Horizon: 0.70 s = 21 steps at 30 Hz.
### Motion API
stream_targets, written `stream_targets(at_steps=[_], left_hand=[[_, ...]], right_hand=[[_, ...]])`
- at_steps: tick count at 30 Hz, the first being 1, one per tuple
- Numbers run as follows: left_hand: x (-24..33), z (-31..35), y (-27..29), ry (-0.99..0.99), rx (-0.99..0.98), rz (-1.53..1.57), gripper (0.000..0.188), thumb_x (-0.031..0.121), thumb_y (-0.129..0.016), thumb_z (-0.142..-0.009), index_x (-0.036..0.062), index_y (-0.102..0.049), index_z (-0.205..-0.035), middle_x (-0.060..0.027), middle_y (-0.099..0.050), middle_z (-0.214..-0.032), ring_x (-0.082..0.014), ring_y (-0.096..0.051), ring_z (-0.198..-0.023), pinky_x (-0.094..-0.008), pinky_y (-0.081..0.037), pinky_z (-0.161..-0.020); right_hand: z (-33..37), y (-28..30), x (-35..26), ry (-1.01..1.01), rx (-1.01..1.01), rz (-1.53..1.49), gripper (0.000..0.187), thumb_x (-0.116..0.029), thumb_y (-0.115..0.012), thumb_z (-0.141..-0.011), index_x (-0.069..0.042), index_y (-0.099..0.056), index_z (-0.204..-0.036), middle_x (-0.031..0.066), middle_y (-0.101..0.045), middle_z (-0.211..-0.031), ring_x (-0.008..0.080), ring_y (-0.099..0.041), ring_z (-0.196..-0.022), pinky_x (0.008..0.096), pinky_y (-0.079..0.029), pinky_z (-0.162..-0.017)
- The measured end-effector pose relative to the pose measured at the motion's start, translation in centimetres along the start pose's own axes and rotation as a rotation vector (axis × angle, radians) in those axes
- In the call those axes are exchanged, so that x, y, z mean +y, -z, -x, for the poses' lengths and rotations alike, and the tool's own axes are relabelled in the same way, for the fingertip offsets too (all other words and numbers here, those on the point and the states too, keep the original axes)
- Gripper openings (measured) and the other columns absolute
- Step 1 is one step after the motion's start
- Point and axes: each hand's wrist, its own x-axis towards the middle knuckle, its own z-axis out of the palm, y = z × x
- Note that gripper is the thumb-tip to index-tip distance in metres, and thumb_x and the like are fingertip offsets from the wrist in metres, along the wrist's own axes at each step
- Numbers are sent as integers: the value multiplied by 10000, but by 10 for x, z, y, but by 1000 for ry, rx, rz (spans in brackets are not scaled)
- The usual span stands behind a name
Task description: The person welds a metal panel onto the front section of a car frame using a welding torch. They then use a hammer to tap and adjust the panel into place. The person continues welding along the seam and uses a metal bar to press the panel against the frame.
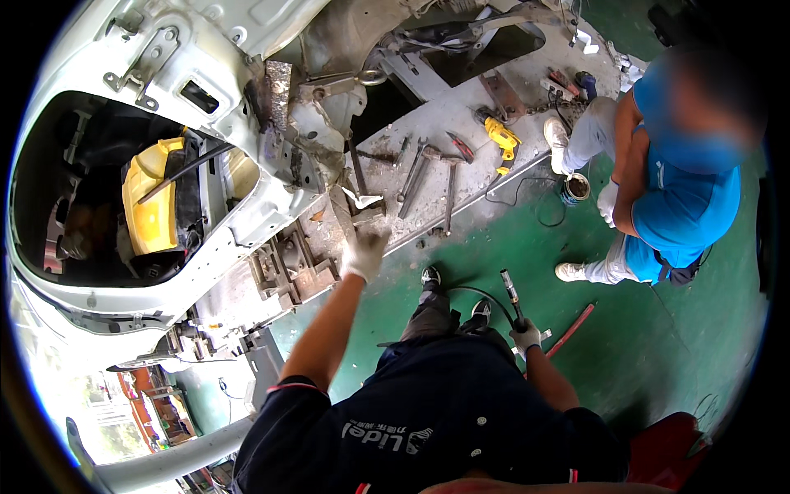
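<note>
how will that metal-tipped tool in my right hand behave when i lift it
The metal-tipped tool is likely stiff, as its barrel looks straight. The black hose beside it seems bendy, judging by its curve, and may drag if the two are joined.

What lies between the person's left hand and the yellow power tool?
In the head view, a hammer and a dark metal bar lie between the left hand and the yellow power tool.

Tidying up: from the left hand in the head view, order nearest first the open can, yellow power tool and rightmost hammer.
1. Rightmost hammer, on the platform, right of the left hand
2. Yellow power tool, farther right
3. Open can, on the floor, right
</note>
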Motion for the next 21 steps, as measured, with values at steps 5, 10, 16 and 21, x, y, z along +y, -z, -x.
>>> stream_targets(at_steps=[5,10,16,21], left_hand=[[-262,177,-153,427,-452,-298,754,717,-533,-962,95,-708,-1351,-265,-661,-1396,-416,-675,-1255,-526,-535,-1047],[-264,256,-144,939,-758,132,671,591,-506,-1046,63,-588,-1452,-210,-670,-1335,-337,-643,-1263,-455,-516,-1051],[-278,232,-107,986,-326,704,535,477,-454,-1101,26,-625,-1331,-164,-659,-1254,-296,-630,-1161,-454,-526,-933],[-181,162,-121,602,-209,651,599,492,-624,-1035,-48,-678,-1288,-170,-745,-1161,-266,-722,-1047,-408,-561,-927]], right_hand=[[7,-23,-19,59,-25,66,465,-134,-816,-786,-21,-682,-1217,88,-758,-1079,198,-724,-1001,361,-570,-899],[7,19,-9,11,33,201,504,-166,-803,-774,-92,-715,-1265,135,-788,-1099,272,-761,-1029,389,-585,-935],[-8,2,-34,47,-51,129,470,-147,-775,-783,-81,-719,-1245,119,-787,-1072,245,-761,-998,371,-585,-915],[-10,8,-43,53,-17,158,469,-134,-767,-777,-88,-721,-1241,134,-786,-1084,275,-764,-1021,380,-585,-921]])
